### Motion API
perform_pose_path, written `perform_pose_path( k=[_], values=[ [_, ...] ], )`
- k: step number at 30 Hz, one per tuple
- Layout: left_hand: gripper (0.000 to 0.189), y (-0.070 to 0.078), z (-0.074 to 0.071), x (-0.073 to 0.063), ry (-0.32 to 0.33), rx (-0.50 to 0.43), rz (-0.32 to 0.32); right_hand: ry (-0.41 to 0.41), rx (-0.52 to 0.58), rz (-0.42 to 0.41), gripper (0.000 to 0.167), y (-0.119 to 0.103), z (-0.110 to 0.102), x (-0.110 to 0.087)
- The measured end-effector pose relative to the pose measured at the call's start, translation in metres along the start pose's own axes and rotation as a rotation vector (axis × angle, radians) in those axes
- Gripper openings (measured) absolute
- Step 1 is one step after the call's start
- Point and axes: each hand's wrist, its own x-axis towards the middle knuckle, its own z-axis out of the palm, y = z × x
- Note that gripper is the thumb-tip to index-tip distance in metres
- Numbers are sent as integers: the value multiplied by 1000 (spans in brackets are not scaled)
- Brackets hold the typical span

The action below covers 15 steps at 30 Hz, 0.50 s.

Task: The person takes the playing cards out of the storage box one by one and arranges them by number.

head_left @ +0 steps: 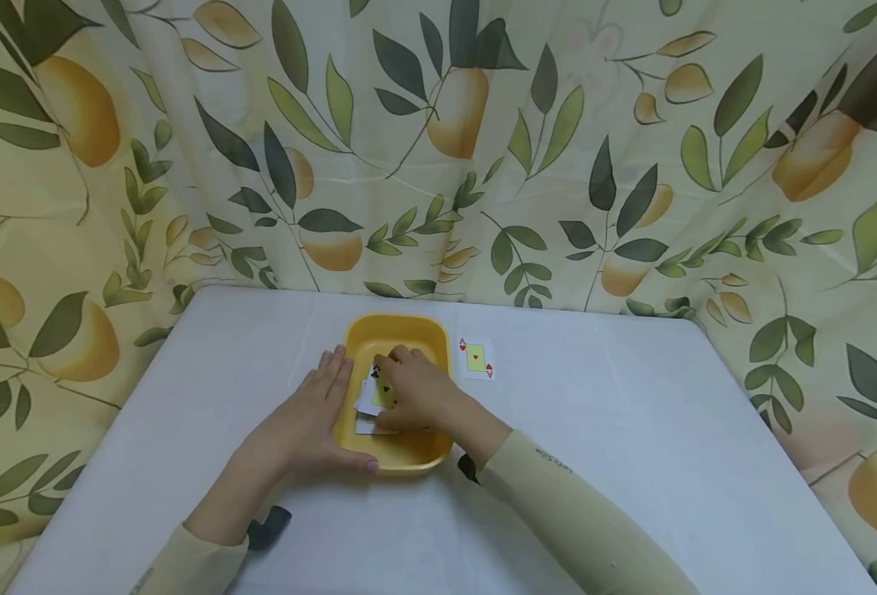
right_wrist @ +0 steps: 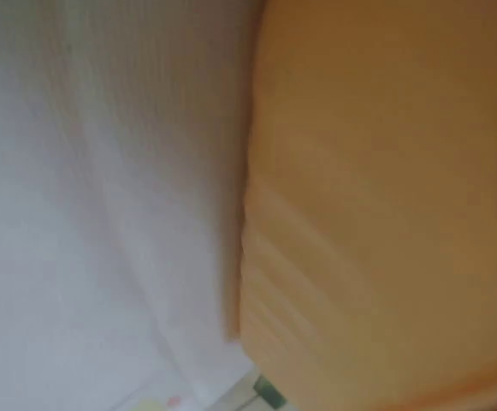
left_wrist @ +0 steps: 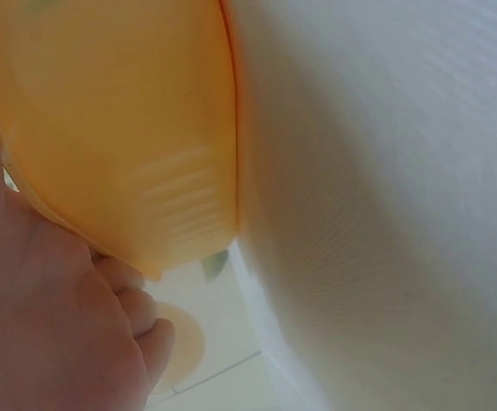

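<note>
A yellow plastic tray (head_left: 398, 325) stands on the white tabletop, with several playing cards (head_left: 367, 400) lying inside it. My left hand (head_left: 307, 417) rests against the tray's left side, fingers straight along the rim and thumb on the front edge. In the left wrist view, that hand (left_wrist: 60, 308) lies along the tray's outer wall (left_wrist: 120, 111). My right hand (head_left: 426, 392) reaches into the tray over its right rim. Its thumb and fingers grip a black-suited card at the edges, partly covering it. Only the tray's outer wall (right_wrist: 385, 188) shows in the right wrist view.
Right of the tray, an ace of hearts (head_left: 475, 358) with a yellow centre lies face up on the table (head_left: 594, 413). A curtain (head_left: 438, 207) printed with fruit and leaves hangs behind the table and down both sides. Dark straps (head_left: 269, 529) show under the wrists.
</note>
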Motion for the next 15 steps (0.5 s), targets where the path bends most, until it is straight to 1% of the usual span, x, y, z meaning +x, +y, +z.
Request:
perform_pose_path(
  k=[4,8,12,15],
  values=[
    [148,0,-2,3,-7,5,-3,27,50,-1,95,3,-13,-5],
    [151,-1,-1,4,-10,5,1,53,86,-6,96,7,-27,-12],
    [151,-2,2,3,-4,-3,-9,77,100,-20,91,10,-39,-17],
    [151,-2,3,1,-1,-8,-20,97,99,-1,88,17,-45,-22]
  ],
)
